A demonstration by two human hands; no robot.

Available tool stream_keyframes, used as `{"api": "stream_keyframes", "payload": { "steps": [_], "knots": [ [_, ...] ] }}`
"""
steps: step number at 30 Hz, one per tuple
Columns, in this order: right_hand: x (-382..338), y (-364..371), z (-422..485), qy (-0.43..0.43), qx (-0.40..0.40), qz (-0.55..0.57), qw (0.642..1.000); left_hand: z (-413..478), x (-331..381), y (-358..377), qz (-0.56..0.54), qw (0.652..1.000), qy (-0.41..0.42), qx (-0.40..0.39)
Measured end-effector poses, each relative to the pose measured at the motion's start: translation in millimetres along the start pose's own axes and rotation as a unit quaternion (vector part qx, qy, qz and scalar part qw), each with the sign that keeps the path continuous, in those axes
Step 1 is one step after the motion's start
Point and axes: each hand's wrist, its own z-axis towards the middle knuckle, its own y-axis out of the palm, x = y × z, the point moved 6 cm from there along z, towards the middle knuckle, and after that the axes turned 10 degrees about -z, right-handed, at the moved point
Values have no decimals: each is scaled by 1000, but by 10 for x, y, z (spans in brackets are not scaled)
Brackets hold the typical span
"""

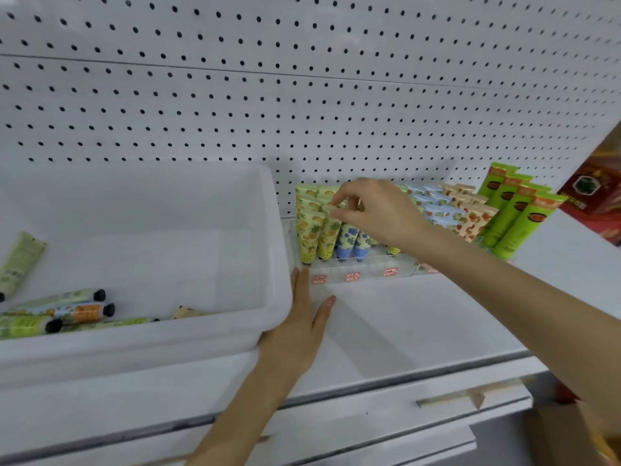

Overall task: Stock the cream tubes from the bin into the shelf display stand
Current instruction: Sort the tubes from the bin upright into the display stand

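A white pegboard wall with rows of dark holes stands behind a white shelf. At nine o'clock in your view sits the white plastic bin. Several cream tubes with black caps lie in a loose heap at its seven o'clock corner, and one pale green tube leans against its left wall.

Just beside the bin, at three o'clock from it, is the clear acrylic display stand, with red-and-white price labels along its front lip. Yellow pineapple-print tubes fill its left lanes, caps down. Blue-flowered tubes stand next to them. Further toward two o'clock come light blue tubes, peach strawberry-print tubes and tall bright green tubes. A dark red box shows at the right edge.

Your right hand hovers over the stand. Its thumb and forefinger curve toward the top edge of a yellow tube in the second lane. The blur keeps you from telling whether they actually pinch it.

Your left hand lies palm down on the shelf. Its fingers are straight and pressed together along the bin's right wall, and the thumb is spread toward one o'clock.
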Motion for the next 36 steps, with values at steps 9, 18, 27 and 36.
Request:
{"api": "stream_keyframes", "payload": {
  "steps": [9, 18, 27, 36],
  "knots": [
    [13, -163, -448, -95, -31, 6, 995, -580, 532, -38, -69, 994, 63, 54],
    [-867, -235, -381, -147, 7, 115, 982, -1189, 941, -1326, 52, 941, 260, 211],
    [-2133, 260, 194, -157, -100, 159, 970, -986, -284, -3169, 193, 944, 105, 246],
    [-3325, 1212, 695, -112, -369, 162, 908, -564, -1386, -3940, 152, 987, 33, 49]
  ]
}}
